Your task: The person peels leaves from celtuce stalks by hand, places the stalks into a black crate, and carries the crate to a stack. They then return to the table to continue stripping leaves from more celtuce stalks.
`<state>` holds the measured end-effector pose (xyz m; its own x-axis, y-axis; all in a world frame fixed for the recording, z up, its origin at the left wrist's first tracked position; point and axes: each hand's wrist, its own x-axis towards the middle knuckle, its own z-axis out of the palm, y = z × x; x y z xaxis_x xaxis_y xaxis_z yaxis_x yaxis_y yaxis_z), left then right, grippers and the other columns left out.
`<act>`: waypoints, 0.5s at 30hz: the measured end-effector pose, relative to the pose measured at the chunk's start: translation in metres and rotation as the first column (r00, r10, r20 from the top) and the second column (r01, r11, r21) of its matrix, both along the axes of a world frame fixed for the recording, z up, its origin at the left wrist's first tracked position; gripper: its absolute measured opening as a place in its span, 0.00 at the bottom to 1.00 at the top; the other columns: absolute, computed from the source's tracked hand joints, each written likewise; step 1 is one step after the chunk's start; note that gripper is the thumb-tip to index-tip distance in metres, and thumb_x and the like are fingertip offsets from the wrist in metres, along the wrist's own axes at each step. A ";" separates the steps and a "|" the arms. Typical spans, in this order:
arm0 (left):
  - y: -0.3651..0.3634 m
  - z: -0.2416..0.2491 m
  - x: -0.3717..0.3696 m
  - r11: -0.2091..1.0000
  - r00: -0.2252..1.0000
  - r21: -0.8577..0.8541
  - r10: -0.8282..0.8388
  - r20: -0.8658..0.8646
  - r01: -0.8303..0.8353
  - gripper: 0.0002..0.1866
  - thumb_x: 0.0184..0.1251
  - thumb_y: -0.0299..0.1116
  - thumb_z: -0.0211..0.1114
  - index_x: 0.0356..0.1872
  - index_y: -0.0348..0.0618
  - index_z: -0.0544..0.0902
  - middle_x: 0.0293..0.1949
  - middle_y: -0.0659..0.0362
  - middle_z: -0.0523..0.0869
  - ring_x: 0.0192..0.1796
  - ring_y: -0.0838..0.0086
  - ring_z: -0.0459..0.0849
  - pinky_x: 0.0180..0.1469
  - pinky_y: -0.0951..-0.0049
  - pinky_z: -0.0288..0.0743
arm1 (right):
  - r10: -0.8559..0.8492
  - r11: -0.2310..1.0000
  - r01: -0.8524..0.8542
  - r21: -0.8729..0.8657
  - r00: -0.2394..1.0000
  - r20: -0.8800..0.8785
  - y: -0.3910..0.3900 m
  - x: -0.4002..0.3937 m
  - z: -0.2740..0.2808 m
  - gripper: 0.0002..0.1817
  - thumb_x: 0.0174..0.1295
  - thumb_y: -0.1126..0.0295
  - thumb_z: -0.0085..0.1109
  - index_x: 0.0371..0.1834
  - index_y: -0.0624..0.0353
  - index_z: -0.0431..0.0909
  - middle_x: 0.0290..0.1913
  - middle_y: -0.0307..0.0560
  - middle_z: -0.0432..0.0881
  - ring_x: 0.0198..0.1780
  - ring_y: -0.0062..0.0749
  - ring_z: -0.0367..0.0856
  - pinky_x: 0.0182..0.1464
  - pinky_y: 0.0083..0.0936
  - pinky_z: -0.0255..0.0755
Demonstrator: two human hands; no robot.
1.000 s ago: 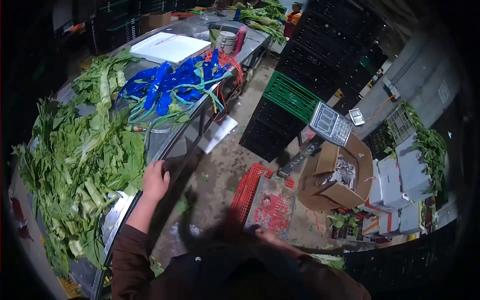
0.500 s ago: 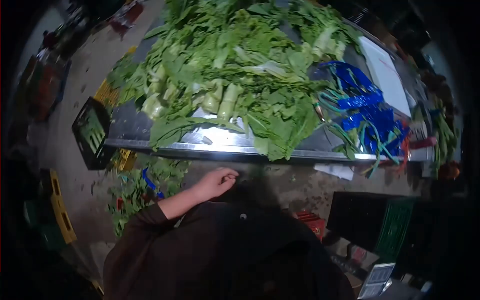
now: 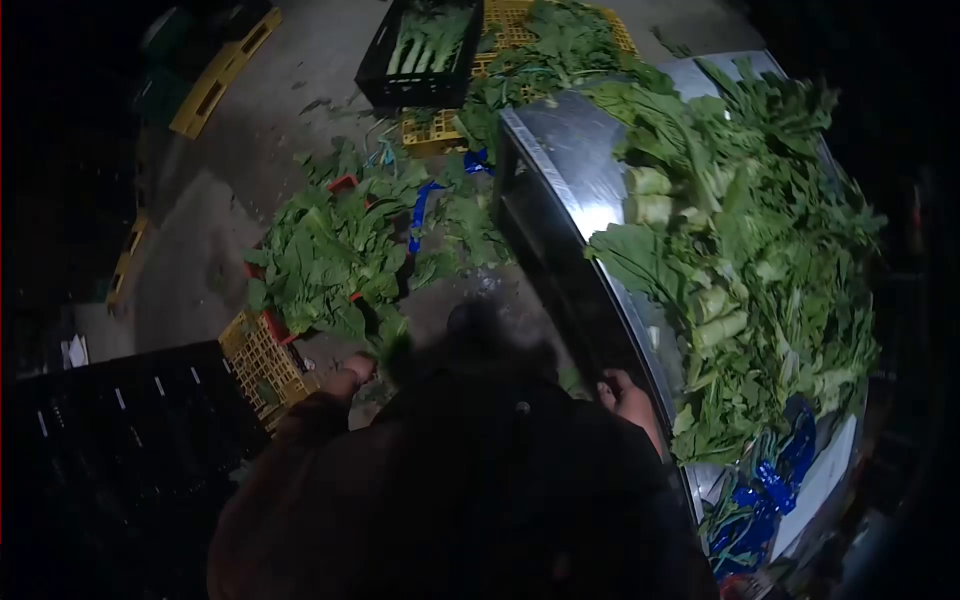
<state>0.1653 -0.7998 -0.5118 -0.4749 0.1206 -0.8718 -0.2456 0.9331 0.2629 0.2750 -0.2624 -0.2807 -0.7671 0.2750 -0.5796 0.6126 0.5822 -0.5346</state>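
Note:
My left hand (image 3: 354, 369) hangs low at the left, its fingers curled in with nothing visible in them. Right beside it are the leaves of a heap of cut green leaves (image 3: 330, 255) on the floor. My right hand (image 3: 628, 400) is at the near side of the metal table (image 3: 575, 165), below its edge. Its fingers are bent inward, and what they may hold is hidden. On the table lies a large pile of leafy stem vegetables (image 3: 770, 260), with thick pale cut stems (image 3: 718, 320) facing me.
A black crate (image 3: 420, 60) of trimmed stems stands beyond the table's corner, near yellow crates (image 3: 432, 130). A dark crate stack (image 3: 130, 430) and yellow crate (image 3: 262, 360) are at left. Blue strapping (image 3: 775, 485) and a white board (image 3: 815, 495) lie on the table.
My view has swung left, so the table now runs along my right side and the floor heap is in front. My right hand has come into view; my left remains curled.

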 end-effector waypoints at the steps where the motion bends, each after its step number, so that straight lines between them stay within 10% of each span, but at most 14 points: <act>1: -0.016 0.000 0.001 0.961 0.961 -0.010 -0.278 -0.015 0.278 0.10 0.64 0.29 0.55 0.42 0.36 0.79 0.33 0.54 0.82 0.32 0.65 0.80 0.35 0.67 0.72 | 0.046 0.999 -0.043 0.030 0.995 -0.087 -0.012 -0.025 0.007 0.20 0.62 0.58 0.59 0.55 0.54 0.74 0.40 0.57 0.83 0.41 0.53 0.82 0.43 0.38 0.75; 3: -0.040 -0.007 0.006 0.860 0.859 -0.009 -0.511 -0.023 0.511 0.10 0.62 0.28 0.56 0.41 0.36 0.79 0.33 0.54 0.81 0.31 0.66 0.79 0.33 0.67 0.71 | 0.158 0.987 -0.155 0.037 0.983 -0.092 -0.037 -0.083 0.021 0.20 0.62 0.59 0.58 0.54 0.54 0.74 0.41 0.58 0.83 0.42 0.54 0.81 0.43 0.39 0.75; 4: -0.051 -0.017 0.010 0.986 0.993 0.124 0.112 0.024 -0.115 0.08 0.62 0.32 0.57 0.35 0.37 0.79 0.29 0.55 0.81 0.27 0.68 0.79 0.29 0.68 0.71 | 0.229 0.973 -0.225 0.041 0.967 -0.114 -0.051 -0.110 0.028 0.19 0.62 0.60 0.58 0.54 0.54 0.74 0.42 0.58 0.82 0.43 0.55 0.81 0.44 0.40 0.75; 5: -0.058 -0.019 0.009 0.697 0.723 0.194 0.678 0.134 -0.690 0.10 0.62 0.35 0.58 0.29 0.39 0.78 0.24 0.56 0.81 0.24 0.71 0.79 0.25 0.69 0.71 | 0.247 0.969 -0.244 0.042 0.964 -0.101 -0.064 -0.134 0.034 0.19 0.62 0.60 0.58 0.54 0.54 0.74 0.42 0.58 0.82 0.43 0.55 0.81 0.44 0.40 0.75; 9: -0.066 0.005 -0.026 0.446 0.527 0.344 0.828 0.192 -0.826 0.06 0.64 0.32 0.56 0.28 0.43 0.76 0.23 0.61 0.78 0.21 0.76 0.75 0.21 0.75 0.65 | 0.489 0.872 -0.473 0.124 0.854 -0.180 -0.101 -0.225 0.058 0.18 0.63 0.67 0.58 0.56 0.56 0.73 0.45 0.59 0.81 0.46 0.52 0.82 0.46 0.34 0.76; 11: -0.058 0.030 -0.041 0.110 0.219 0.401 0.946 0.237 -0.909 0.06 0.66 0.31 0.53 0.30 0.46 0.77 0.21 0.64 0.76 0.20 0.78 0.73 0.20 0.76 0.64 | 0.568 0.821 -0.542 0.179 0.809 -0.154 -0.113 -0.263 0.069 0.18 0.62 0.67 0.58 0.55 0.54 0.73 0.45 0.60 0.81 0.46 0.55 0.81 0.45 0.37 0.75; 15: -0.075 0.004 -0.017 0.067 0.205 0.455 0.944 0.260 -0.888 0.09 0.69 0.36 0.54 0.38 0.42 0.78 0.33 0.61 0.80 0.33 0.72 0.79 0.36 0.72 0.73 | 0.683 0.717 -0.639 0.280 0.724 -0.097 -0.115 -0.335 0.070 0.16 0.63 0.64 0.56 0.53 0.55 0.73 0.41 0.58 0.82 0.43 0.56 0.80 0.44 0.42 0.74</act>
<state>0.1483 -0.8753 -0.5080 -0.5635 -0.1574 -0.8110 -0.7704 -0.2545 0.5846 -0.0598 -0.3769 -0.2112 -0.8819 -0.2453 -0.4026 -0.0675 0.9109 -0.4071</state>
